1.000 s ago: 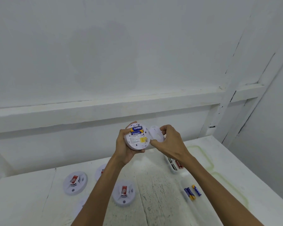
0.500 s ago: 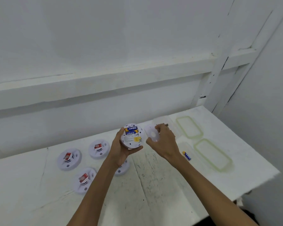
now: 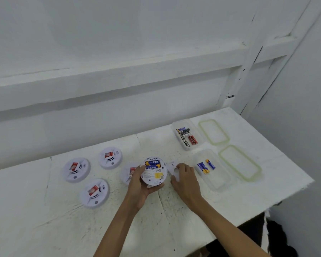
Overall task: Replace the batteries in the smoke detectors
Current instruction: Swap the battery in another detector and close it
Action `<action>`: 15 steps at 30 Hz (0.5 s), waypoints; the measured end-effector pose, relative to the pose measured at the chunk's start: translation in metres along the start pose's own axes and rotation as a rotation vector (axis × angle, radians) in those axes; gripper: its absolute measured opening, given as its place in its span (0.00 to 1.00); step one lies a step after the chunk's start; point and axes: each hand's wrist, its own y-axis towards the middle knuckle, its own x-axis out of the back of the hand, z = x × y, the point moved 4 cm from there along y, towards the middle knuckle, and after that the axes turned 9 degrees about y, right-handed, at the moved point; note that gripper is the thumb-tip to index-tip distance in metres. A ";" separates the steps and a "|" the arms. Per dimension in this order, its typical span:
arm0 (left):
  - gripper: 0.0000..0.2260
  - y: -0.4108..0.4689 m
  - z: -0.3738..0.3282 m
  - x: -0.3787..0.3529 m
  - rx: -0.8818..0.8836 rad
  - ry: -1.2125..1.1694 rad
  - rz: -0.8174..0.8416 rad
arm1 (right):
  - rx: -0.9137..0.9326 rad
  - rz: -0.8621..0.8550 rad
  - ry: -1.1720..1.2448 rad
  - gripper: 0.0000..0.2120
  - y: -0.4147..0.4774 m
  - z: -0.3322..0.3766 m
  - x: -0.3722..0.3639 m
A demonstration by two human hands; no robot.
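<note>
My left hand (image 3: 137,184) grips a white round smoke detector (image 3: 153,171) with its back up; two blue and yellow batteries (image 3: 152,164) sit in its bay. To its right, my right hand (image 3: 185,180) holds the white back cover (image 3: 172,168) low over the table. Three detectors lie face up on the left: one at the far left (image 3: 76,169), one behind (image 3: 110,157), one in front (image 3: 95,192). Another detector (image 3: 128,172) lies partly hidden behind my left hand.
On the white table (image 3: 174,219), a clear box (image 3: 214,171) holds three blue batteries (image 3: 205,166), and a farther box (image 3: 187,136) holds several mixed batteries. Two green-rimmed lids (image 3: 214,131) (image 3: 239,162) lie to the right. The table's right edge drops off near the wall.
Both hands came down from chest height toward the table with the detector and its cover. The view tilted down, so the battery boxes and lids are now in sight.
</note>
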 end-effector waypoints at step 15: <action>0.15 -0.003 0.012 0.000 0.017 0.029 0.029 | 0.144 -0.163 0.184 0.08 0.004 0.012 0.008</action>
